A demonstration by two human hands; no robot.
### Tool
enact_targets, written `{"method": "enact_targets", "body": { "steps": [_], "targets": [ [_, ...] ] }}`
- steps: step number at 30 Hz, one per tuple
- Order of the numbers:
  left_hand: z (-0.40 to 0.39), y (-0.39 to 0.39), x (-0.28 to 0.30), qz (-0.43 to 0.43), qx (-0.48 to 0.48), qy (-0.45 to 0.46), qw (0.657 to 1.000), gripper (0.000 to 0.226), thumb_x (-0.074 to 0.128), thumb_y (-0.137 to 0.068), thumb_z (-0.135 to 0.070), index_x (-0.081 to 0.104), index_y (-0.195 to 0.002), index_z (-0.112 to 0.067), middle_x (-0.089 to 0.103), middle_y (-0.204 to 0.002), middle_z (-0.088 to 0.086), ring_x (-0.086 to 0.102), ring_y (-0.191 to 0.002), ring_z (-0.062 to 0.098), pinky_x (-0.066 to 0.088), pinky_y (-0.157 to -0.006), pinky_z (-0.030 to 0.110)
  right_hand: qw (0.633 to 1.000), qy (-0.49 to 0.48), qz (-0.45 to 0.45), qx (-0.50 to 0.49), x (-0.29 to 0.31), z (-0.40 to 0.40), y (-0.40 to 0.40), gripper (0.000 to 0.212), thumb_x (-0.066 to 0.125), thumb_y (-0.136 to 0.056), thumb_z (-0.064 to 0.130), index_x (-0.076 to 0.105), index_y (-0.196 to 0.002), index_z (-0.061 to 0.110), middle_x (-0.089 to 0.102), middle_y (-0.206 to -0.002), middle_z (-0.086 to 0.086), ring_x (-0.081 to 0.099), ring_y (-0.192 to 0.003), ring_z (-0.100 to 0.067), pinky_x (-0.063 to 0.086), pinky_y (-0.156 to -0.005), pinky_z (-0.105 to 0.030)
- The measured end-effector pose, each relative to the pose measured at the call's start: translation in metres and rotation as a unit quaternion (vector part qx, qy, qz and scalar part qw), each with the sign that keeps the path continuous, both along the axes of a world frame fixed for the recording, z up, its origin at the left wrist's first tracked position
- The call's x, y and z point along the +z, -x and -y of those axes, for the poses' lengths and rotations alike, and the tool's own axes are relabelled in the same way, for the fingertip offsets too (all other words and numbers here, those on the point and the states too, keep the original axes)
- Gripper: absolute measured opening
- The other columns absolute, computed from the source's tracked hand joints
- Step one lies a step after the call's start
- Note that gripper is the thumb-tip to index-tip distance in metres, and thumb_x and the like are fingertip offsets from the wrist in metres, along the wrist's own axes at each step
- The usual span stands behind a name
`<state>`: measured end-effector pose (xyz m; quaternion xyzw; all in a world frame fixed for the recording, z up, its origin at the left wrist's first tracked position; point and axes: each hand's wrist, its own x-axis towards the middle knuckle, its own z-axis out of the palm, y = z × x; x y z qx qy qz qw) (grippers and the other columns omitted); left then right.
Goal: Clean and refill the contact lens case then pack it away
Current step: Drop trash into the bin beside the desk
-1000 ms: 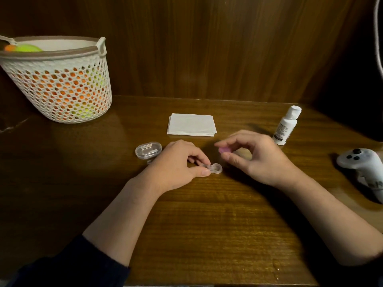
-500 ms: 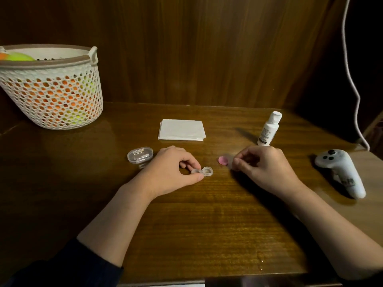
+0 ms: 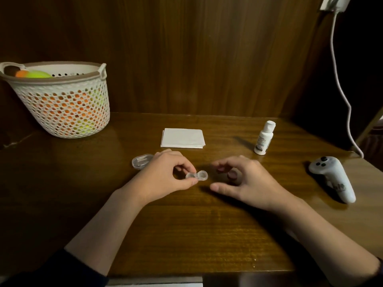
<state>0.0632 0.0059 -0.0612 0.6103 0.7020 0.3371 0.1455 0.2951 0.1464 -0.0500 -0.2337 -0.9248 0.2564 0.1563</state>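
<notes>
Left hand: thumb and forefinger pinch the left well of the clear lens case, holding it low over the wooden counter; whether the case touches the wood cannot be told
Lens case: two joined clear wells, both uncapped, the right well sticking out free of the fingers, between the two hands at mid-counter
Right hand: fingers loosely curled and arched over the counter, thumb stretched out towards the case, gripping nothing
Cap: a small dark pink round piece lies on the counter beneath the arched right fingers; contact with them cannot be told
Clear box: a small transparent lidded container just behind the left hand, partly hidden by its knuckles
Tissue: a folded white square lies flat behind the hands, towards the back panel
Bottle: small, white, capped and upright, at the right rear of the counter, well apart from the case
Controller: a white handheld unit with dark buttons lies on its side at the far right
Basket: white perforated plastic, at the left rear, holding orange and yellow-green balls
Cable: a pale cord hangs down the dark right wall
</notes>
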Motion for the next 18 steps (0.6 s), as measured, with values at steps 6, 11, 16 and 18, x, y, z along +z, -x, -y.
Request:
{"method": "enact_targets", "body": {
  "steps": [6, 11, 16, 18],
  "targets": [
    [0.044, -0.003, 0.019, -0.035, -0.004, -0.009, 0.999, 0.017, 0.083, -0.088, -0.046, 0.079, -0.104, -0.042, 0.069, -0.102, -0.026, 0.057, -0.109, -0.003, 0.049, -0.090, 0.026, 0.999, 0.014, -0.002, 0.040, 0.005, 0.037, 0.017, 0.039, 0.073, -0.085, 0.066, 0.064, -0.122, 0.057, 0.067, -0.114, 0.039, 0.052, -0.118, 0.007, 0.047, -0.108, -0.039],
    [0.100, -0.007, 0.037, -0.042, 0.018, -0.022, 0.999, 0.018, 0.083, -0.089, -0.044, 0.080, -0.106, -0.040, 0.071, -0.103, -0.024, 0.061, -0.108, -0.002, 0.043, -0.103, 0.026, 0.993, 0.051, -0.069, 0.082, 0.013, 0.076, 0.030, 0.029, 0.079, -0.087, 0.052, 0.075, -0.115, 0.047, 0.072, -0.110, 0.035, 0.057, -0.112, 0.008, 0.052, -0.102, -0.037],
    [0.177, -0.009, 0.055, -0.063, 0.084, -0.026, 0.994, 0.020, 0.085, -0.087, -0.043, 0.082, -0.106, -0.038, 0.071, -0.099, -0.025, 0.061, -0.106, 0.000, 0.054, -0.088, 0.028, 0.973, 0.092, -0.120, 0.172, 0.021, 0.124, 0.058, 0.035, 0.077, -0.077, 0.064, 0.080, -0.107, 0.046, 0.079, -0.102, 0.028, 0.066, -0.104, 0.000, 0.051, -0.097, -0.033],
    [0.213, -0.008, 0.062, -0.071, 0.116, -0.024, 0.990, 0.019, 0.084, -0.087, -0.043, 0.081, -0.106, -0.039, 0.071, -0.099, -0.024, 0.062, -0.105, 0.000, 0.057, -0.087, 0.029, 0.960, 0.115, -0.137, 0.216, 0.023, 0.148, 0.074, 0.029, 0.082, -0.080, 0.057, 0.081, -0.108, 0.047, 0.080, -0.101, 0.026, 0.070, -0.103, 0.003, 0.050, -0.091, -0.015]
  ]
}}
